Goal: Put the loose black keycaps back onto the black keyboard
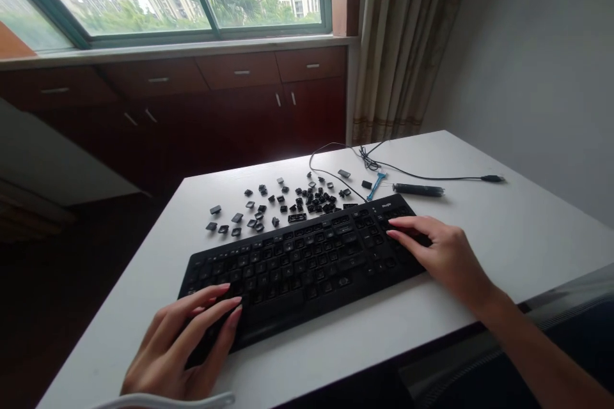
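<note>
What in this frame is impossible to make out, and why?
All in the head view:
- Near-left part of the keyboard: hidden by the left hand.
- Whether the right hand pinches anything between thumb and forefinger: too small and dark.
- Markings on the loose keycaps: too small, some tilted.
- What the pale curved object is: cut off by the bottom edge.

Behind the keyboard [307, 262] on the table [345, 339] lie loose keycaps [314, 201], left of a cable [417, 174].
</note>
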A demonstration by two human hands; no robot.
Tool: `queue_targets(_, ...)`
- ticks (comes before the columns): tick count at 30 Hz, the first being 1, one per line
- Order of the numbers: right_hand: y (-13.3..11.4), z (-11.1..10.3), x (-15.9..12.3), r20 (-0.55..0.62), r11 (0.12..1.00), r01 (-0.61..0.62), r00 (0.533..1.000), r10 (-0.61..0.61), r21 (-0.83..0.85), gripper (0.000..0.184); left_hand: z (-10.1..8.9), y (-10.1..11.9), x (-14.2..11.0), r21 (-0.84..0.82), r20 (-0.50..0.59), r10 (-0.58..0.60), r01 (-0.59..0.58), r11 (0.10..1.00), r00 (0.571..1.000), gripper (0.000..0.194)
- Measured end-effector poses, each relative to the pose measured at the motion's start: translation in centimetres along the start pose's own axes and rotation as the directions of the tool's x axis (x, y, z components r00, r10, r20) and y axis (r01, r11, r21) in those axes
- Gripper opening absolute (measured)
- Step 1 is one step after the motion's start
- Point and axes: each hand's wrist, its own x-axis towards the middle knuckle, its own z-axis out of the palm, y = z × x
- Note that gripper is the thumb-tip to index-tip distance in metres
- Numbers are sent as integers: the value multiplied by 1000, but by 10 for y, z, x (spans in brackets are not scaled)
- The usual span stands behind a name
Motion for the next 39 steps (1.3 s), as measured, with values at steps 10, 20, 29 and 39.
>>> queue_targets(10, 0, 13, 5, -22, 977, 175, 984, -179, -123, 15, -1, 3, -7, -91, 71, -75, 81, 993, 995, 33)
queue_targets(20, -1, 16, 2, -75, 968, 161, 981, -178, -191, 10, 0, 2, -7, -72, 38, -59, 61, 996, 998, 31)
queue_targets(29, -11, 15, 6, -13, 944, 161, 985, -172, -289, 13, 2, 0, -6, -49, 7, -17, 17, 999, 1000, 27)
queue_targets(39, -12, 5, 6, 80, 961, 151, 988, -136, -234, 19, 1, 2, -7, -45, 33, -75, 77, 996, 997, 30)
